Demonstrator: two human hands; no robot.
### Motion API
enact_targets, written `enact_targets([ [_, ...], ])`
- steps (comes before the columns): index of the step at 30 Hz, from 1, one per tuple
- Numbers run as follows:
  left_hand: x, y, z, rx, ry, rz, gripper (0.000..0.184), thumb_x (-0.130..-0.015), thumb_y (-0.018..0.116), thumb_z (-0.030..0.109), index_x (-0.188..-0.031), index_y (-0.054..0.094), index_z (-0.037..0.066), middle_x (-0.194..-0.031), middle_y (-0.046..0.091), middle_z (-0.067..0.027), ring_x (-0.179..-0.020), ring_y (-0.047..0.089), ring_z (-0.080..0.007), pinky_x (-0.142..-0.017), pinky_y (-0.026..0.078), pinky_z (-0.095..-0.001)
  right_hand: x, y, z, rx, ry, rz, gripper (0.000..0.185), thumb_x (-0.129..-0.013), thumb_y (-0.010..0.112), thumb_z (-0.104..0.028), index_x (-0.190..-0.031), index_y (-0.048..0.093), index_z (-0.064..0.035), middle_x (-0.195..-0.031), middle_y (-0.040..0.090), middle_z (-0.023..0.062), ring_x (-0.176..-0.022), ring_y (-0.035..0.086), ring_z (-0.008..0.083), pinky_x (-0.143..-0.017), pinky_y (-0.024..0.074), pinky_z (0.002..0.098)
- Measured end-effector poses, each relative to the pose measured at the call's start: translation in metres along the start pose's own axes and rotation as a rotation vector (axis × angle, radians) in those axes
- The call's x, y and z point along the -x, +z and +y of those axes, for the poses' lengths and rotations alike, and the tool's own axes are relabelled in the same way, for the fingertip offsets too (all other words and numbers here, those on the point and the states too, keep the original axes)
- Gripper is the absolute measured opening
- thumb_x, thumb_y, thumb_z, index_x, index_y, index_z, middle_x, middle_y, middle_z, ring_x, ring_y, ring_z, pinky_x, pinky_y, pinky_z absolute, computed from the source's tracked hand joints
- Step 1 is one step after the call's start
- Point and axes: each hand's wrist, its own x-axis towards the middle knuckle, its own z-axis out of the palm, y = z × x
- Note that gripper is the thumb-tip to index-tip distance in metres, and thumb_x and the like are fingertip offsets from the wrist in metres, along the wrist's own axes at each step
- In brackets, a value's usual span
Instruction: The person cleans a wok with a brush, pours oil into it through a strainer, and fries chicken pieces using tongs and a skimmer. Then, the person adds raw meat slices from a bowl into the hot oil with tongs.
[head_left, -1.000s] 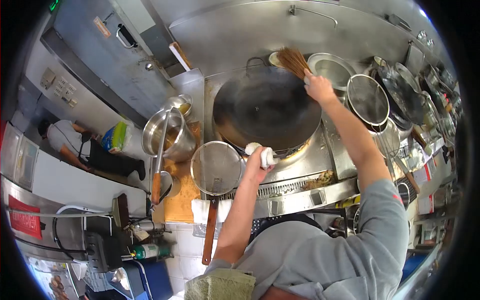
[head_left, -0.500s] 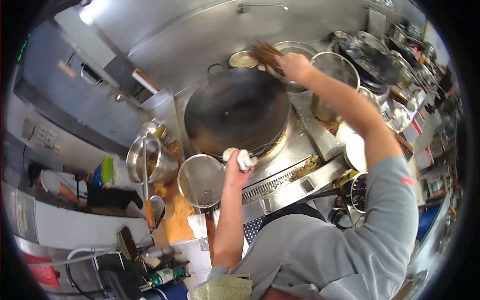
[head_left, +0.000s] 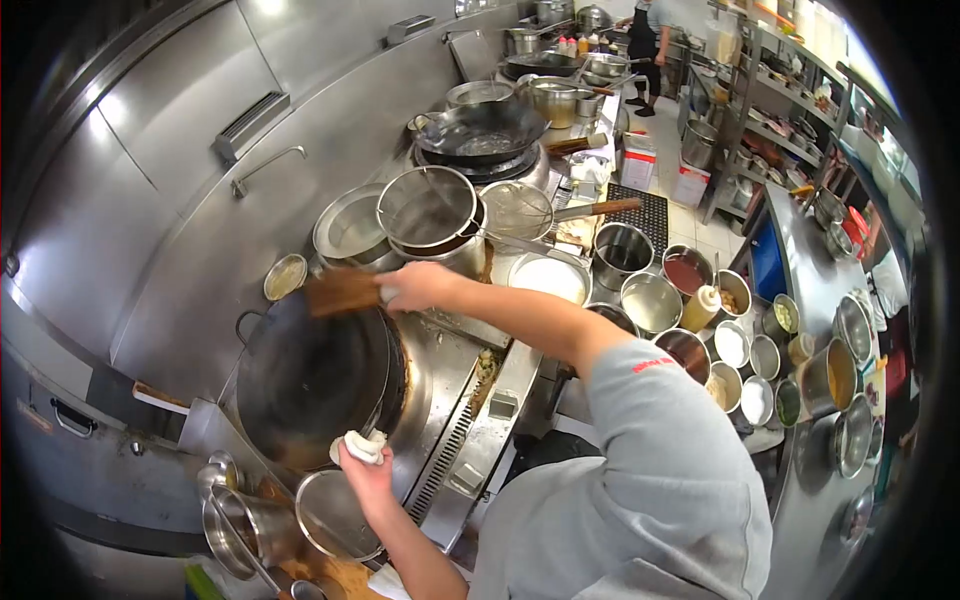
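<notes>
R hand, grip closed round one end of brush, is nearer it than L hand. Brush is at far-R rim of wok, long axis approx along rim. L grip's bunched on cloth, wok's near rim.

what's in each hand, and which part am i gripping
Your right hand holds a brush by its narrow end. Your left hand holds a bunched white cloth at the edge of the wok; anything it wraps is hidden.
</notes>
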Motion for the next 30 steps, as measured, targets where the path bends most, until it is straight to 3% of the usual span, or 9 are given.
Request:
enact_targets([
  [2, -0.004, -0.005, 0.0, 0.006, -0.037, -0.028, 0.029, -0.087, 0.048, 0.045, -0.098, 0.055, 0.019, -0.096, 0.058, -0.0039, -0.082, 0.055, -0.0232, -0.056, 0.04, -0.0307, 0.028, 0.022, 0.053, -0.293, -0.132, 0.38, 0.063, -0.08, 0.066, -0.04, -0.136, 0.045, -0.0208, -0.104, 0.065, 0.0183, -0.095, 0.063, 0.0314, -0.086, 0.0483, 0.0405],
  [5, -0.006, -0.001, -0.002, 0.053, -0.074, -0.058, 0.026, -0.085, 0.05, 0.044, -0.094, 0.055, 0.02, -0.092, 0.057, -0.0001, -0.082, 0.054, -0.0207, -0.054, 0.038, -0.0329, 0.115, 0.024, 0.072, -0.654, 0.137, 0.252, 0.064, -0.081, 0.069, -0.037, -0.137, 0.045, -0.0165, -0.103, 0.063, 0.0104, -0.087, 0.06, 0.0135, -0.067, 0.0488, 0.0231],
  [7, -0.014, -0.007, -0.004, 0.079, -0.112, -0.092, 0.027, -0.086, 0.05, 0.044, -0.095, 0.055, 0.02, -0.093, 0.058, -0.0015, -0.082, 0.055, -0.0231, -0.056, 0.04, -0.0339, 0.156, 0.057, 0.091, -0.7, 0.175, 0.241, 0.066, -0.078, 0.07, -0.039, -0.133, 0.049, -0.0091, -0.111, 0.063, 0.0124, -0.095, 0.06, 0.0194, -0.085, 0.0467, 0.032],
  [19, -0.005, 0.007, 0.0, 0.053, -0.011, 0.022, 0.035, -0.091, 0.046, 0.041, -0.109, 0.051, 0.012, -0.106, 0.056, -0.0126, -0.09, 0.058, -0.0294, -0.056, 0.043, -0.0322, 0.189, 0.143, 0.094, -0.138, 0.251, -0.027, 0.055, -0.08, 0.061, -0.027, -0.132, 0.048, -0.0169, -0.098, 0.063, 0.0266, -0.09, 0.062, 0.0377, -0.08, 0.0505, 0.0423],
  [22, 0.002, 0.004, 0.0, 0.067, -0.013, -0.01, 0.035, -0.09, 0.048, 0.044, -0.108, 0.052, 0.014, -0.106, 0.056, -0.012, -0.091, 0.058, -0.0302, -0.057, 0.043, -0.0325, 0.177, 0.131, 0.135, -0.454, 0.226, 0.15, 0.046, -0.089, 0.055, -0.03, -0.13, 0.05, -0.0121, -0.102, 0.063, 0.0242, -0.091, 0.065, 0.0334, -0.077, 0.0521, 0.0396],
  [24, 0.019, 0.005, -0.004, 0.118, 0.04, -0.023, 0.034, -0.089, 0.05, 0.046, -0.108, 0.053, 0.017, -0.106, 0.058, -0.011, -0.093, 0.059, -0.0286, -0.058, 0.044, -0.033, 0.166, 0.082, 0.159, -1.543, 0.754, 0.097, 0.051, -0.097, 0.034, -0.043, -0.134, 0.043, -0.0092, -0.107, 0.061, 0.0233, -0.087, 0.065, 0.0334, -0.074, 0.0548, 0.0399],
  [26, 0.045, 0.008, -0.015, 0.177, 0.108, -0.018, 0.033, -0.089, 0.052, 0.045, -0.108, 0.054, 0.017, -0.106, 0.06, -0.0105, -0.094, 0.059, -0.0266, -0.061, 0.046, -0.0331, 0.17, 0.058, 0.213, -2.276, 0.393, 0.161, 0.072, -0.094, 0.033, -0.054, -0.135, 0.032, 0.0049, -0.112, 0.055, 0.033, -0.09, 0.065, 0.0323, -0.075, 0.0572, 0.0341],
  [28, 0.061, -0.002, -0.036, 0.122, 0.155, 0.122, 0.034, -0.089, 0.053, 0.038, -0.113, 0.054, 0.013, -0.107, 0.062, -0.0108, -0.096, 0.06, -0.0246, -0.069, 0.05, -0.037, 0.174, -0.023, 0.157, -2.247, 0.583, 0.552, 0.057, -0.093, 0.052, -0.031, -0.13, 0.035, 0.0088, -0.117, 0.049, 0.0371, -0.085, 0.066, 0.0316, -0.065, 0.0595, 0.0303],
  [30, 0.083, -0.005, -0.062, -0.127, 0.187, 0.086, 0.038, -0.087, 0.056, 0.025, -0.119, 0.052, 0.005, -0.108, 0.061, -0.012, -0.094, 0.061, -0.0243, -0.078, 0.052, -0.0398, 0.169, -0.032, 0.178, -2.184, 0.351, 0.354, 0.048, -0.09, 0.056, -0.015, -0.128, 0.036, 0.0083, -0.114, 0.051, 0.0326, -0.07, 0.063, 0.0188, -0.051, 0.0543, 0.0199],
])
